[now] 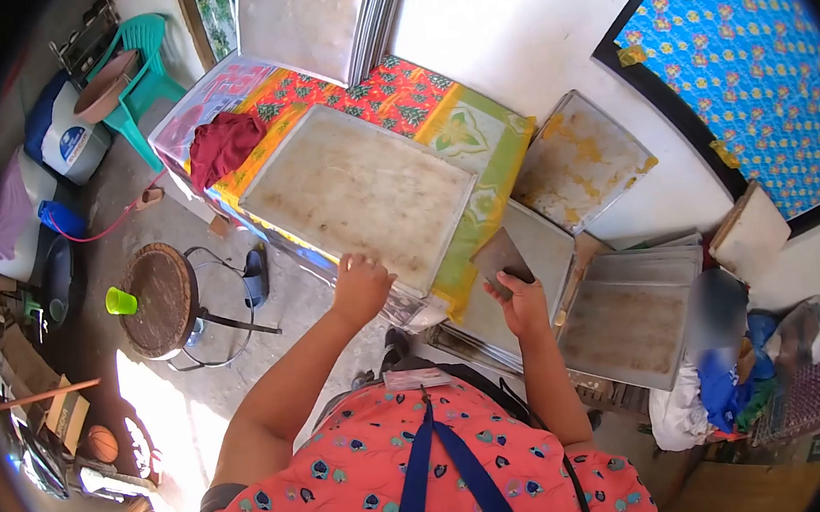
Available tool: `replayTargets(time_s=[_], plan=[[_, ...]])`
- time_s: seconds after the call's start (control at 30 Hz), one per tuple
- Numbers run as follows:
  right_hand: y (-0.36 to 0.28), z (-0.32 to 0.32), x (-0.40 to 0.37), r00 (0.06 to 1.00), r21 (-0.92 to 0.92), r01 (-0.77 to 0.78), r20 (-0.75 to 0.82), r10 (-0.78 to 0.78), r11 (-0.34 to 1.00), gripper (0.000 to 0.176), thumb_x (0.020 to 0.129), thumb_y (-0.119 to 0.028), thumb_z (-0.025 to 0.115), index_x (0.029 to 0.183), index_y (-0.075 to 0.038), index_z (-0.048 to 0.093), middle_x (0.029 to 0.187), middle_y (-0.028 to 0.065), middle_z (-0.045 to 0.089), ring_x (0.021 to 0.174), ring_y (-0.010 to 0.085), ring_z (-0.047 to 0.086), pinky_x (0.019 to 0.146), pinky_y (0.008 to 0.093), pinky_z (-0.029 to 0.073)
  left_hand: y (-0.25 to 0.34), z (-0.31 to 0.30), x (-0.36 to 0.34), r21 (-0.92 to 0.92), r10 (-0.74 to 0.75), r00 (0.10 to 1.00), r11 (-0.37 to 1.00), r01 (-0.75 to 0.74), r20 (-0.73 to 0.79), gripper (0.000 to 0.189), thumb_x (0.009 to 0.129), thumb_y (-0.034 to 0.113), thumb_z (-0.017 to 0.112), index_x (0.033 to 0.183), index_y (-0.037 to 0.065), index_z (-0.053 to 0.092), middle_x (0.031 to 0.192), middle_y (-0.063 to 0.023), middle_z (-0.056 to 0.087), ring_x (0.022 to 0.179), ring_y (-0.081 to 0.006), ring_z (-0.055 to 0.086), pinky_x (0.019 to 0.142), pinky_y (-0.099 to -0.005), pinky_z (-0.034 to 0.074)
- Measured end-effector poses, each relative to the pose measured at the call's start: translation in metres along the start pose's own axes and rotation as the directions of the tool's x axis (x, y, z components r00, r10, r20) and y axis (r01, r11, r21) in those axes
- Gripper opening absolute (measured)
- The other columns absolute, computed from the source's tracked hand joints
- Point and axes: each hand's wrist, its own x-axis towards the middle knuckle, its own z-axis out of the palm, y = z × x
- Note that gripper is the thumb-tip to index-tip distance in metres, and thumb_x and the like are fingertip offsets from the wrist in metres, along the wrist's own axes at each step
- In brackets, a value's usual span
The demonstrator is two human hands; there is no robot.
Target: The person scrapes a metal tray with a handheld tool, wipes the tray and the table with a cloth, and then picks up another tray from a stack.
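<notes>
The right hand's (pixel 521 299) grip is closed on a flat plate (pixel 502 256). The tray (pixel 358 200) lies on the counter (pixel 458 140); whether the left hand (pixel 362 289) grips its near edge is unclear. Bracing there should steady it.

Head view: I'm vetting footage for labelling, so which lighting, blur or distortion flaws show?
Head view throughout: fisheye bending with black corners; sunlit floor blown out at lower left; a blurred patch beside the trays at right; left hand and right hand clear.
</notes>
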Motion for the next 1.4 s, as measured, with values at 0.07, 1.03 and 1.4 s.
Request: replayTargets(time_s=[0.07, 1.03, 1.4], plan=[[0.007, 0.002, -0.008, 0.992, -0.271, 0.119, 0.070, -0.104, 0.955, 0.032, 0.085, 0.002, 0.058, 0.117, -0.003, 0.060, 0.110, 0.0074, 0.064, 0.099, 0.0187, 0.061, 0.083, 0.0356, 0.052, -0.005, 0.018, -0.019, -0.002, 0.027, 0.916, 1.000, -0.030, -0.399, 0.049, 0.077, 0.011, 0.062, 0.125, 0.009, 0.052, 0.131, -0.0192, 0.050, 0.124, -0.0370, 0.043, 0.106, -0.0556, 0.028], [0.019, 0.016, 0.107, 0.247, -0.097, 0.921, 0.895, 0.372, -0.378, 0.043, 0.087, -0.013, 0.049, 0.127, -0.030, 0.055, 0.134, -0.0021, 0.052, 0.128, 0.0233, 0.044, 0.104, 0.0512, 0.033, 0.064, 0.073, -0.010, -0.061, -0.101, 0.983, 0.992, 0.111, 0.151, 0.062, 0.086, 0.029, 0.056, 0.136, -0.003, 0.039, 0.144, -0.0210, 0.038, 0.134, -0.0376, 0.034, 0.112, -0.0454, 0.026], [0.016, 0.040, 0.091, 0.387, -0.184, 0.881, 0.808, 0.443, -0.435, 0.049, 0.083, -0.009, 0.051, 0.128, -0.029, 0.054, 0.134, -0.0041, 0.051, 0.128, 0.0225, 0.044, 0.103, 0.0484, 0.035, 0.061, 0.075, -0.015, -0.154, -0.079, 0.990, 0.983, 0.098, 0.120, 0.061, 0.084, 0.024, 0.055, 0.135, -0.005, 0.039, 0.144, -0.0225, 0.037, 0.135, -0.0380, 0.033, 0.112, -0.0463, 0.026]])
